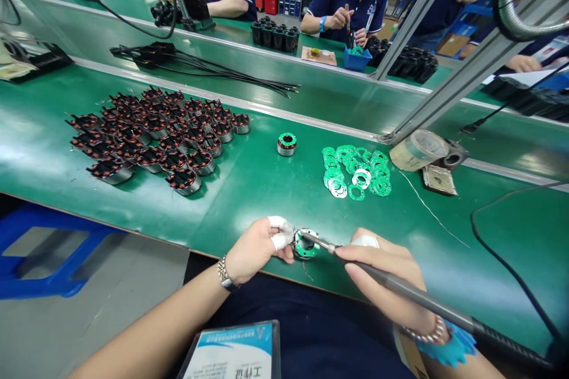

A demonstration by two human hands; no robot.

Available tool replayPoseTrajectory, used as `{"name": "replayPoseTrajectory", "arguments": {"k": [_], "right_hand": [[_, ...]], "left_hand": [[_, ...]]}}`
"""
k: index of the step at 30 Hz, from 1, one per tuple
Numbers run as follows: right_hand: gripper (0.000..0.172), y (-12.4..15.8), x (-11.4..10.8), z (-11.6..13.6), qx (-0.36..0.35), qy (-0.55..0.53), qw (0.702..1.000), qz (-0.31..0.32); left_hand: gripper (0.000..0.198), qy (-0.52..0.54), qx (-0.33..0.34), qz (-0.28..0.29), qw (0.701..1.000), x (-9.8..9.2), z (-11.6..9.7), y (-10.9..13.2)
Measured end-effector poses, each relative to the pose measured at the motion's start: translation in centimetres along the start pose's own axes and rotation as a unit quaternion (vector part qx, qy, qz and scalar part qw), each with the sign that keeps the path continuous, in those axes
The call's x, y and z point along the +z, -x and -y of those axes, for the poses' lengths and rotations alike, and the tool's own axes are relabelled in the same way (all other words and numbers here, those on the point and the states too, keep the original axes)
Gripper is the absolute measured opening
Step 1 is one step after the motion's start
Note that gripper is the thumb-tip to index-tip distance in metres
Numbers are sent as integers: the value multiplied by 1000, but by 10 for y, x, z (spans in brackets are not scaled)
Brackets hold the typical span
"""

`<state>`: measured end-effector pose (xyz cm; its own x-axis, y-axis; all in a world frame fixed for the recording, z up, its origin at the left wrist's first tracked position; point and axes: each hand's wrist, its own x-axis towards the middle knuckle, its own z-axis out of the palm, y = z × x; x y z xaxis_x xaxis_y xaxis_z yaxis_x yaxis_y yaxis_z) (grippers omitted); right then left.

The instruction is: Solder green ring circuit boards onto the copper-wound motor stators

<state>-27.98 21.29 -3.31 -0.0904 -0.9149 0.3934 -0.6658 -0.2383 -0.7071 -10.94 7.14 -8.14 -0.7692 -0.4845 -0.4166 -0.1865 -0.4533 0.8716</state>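
Observation:
My right hand (391,269) is closed around a soldering iron (395,284), its tip resting at the green ring-shaped circuit board on a motor stator (307,249). My left hand (262,243), with white finger covers on thumb and forefinger, grips that stator by its left side. Whether a thin wire is also pinched there, I cannot make out. A reddish wire end hangs below the stator. Farther back stands another stator (287,145) with a green board on top. Loose green ring boards (356,192) lie in a group to its right.
Many copper-wound stators (149,139) crowd the left of the green bench (249,189). At the right are a round tub (418,151), a sponge tray (439,180), a solder wire (431,210) and a black cord (502,254). Behind the metal rail, co-workers work among black parts (275,37).

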Motion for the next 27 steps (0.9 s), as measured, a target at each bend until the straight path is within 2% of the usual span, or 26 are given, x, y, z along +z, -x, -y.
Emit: {"name": "replayPoseTrajectory", "arguments": {"k": [5, 7, 10, 12, 14, 16, 18, 20, 22, 27], "right_hand": [[21, -11, 3, -8, -39, -1, 999, 19], [19, -21, 9, -12, -54, -5, 996, 71], [24, -35, 17, -17, -72, -17, 979, 188], [26, -38, 21, -19, -76, -14, 974, 214], [27, -36, 23, -20, -68, 4, 979, 194], [31, -30, 26, -20, -49, 30, 985, 162], [35, -23, 28, -19, -30, 52, 990, 130], [38, -17, 31, -17, -18, 70, 992, 101], [39, -11, 36, -15, -14, 82, 994, 68], [34, 1, 50, -12, -12, 120, 993, 1]], "left_hand": [[17, 4, 2, 5, 1000, -1, 1, 0], [16, 9, 4, 6, 1000, 0, 1, 0], [15, 11, 2, 2, 1000, 0, 1, 0], [13, -11, 19, -9, 1000, -1, 2, 2], [11, -88, 88, -46, 991, -5, 5, 7], [12, -216, 195, -57, 955, -9, 9, 14], [16, -328, 281, -20, 902, -13, 13, 20], [17, -379, 319, 12, 869, -14, 16, 23], [14, -379, 328, 0, 865, -12, 16, 22], [11, -341, 318, -6, 885, -4, 12, 17]]}}
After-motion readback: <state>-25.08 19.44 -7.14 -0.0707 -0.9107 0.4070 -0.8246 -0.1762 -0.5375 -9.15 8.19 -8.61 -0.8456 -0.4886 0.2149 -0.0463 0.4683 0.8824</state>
